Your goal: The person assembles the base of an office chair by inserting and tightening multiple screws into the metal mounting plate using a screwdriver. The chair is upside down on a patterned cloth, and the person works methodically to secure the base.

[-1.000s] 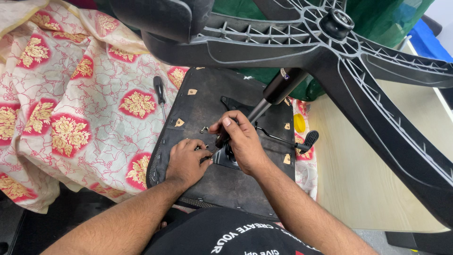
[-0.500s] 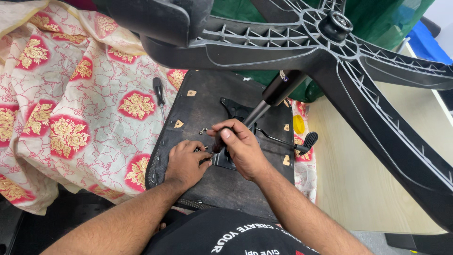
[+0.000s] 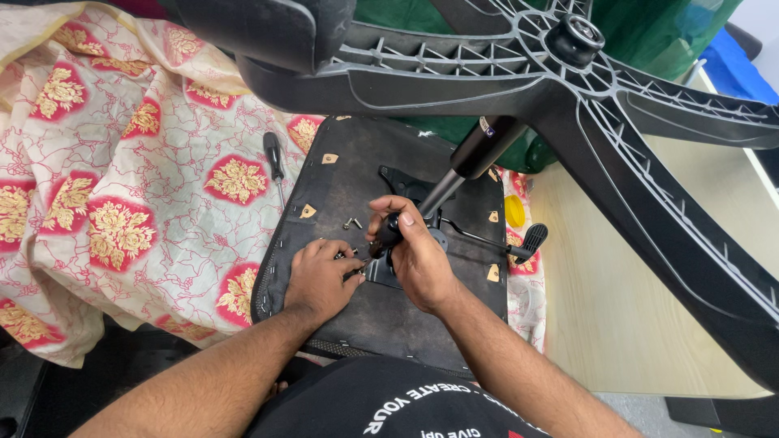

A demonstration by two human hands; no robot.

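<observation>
Fingers (image 3: 345, 258) pinching perhaps a screw, right hand (image 3: 418, 255) gripping black-handled screwdriver (image 3: 381, 242)

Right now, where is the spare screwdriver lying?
In the head view, the spare screwdriver lies on the floral cloth, just left of the upturned seat base, beyond the left hand.

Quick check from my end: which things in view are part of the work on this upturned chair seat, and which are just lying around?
In the work:
right hand gripping a screwdriver
left hand at its tip
seat underside
black mounting plate
gas cylinder
star base
loose screws

Lying about:
spare screwdriver
floral cloth
yellow object
</observation>
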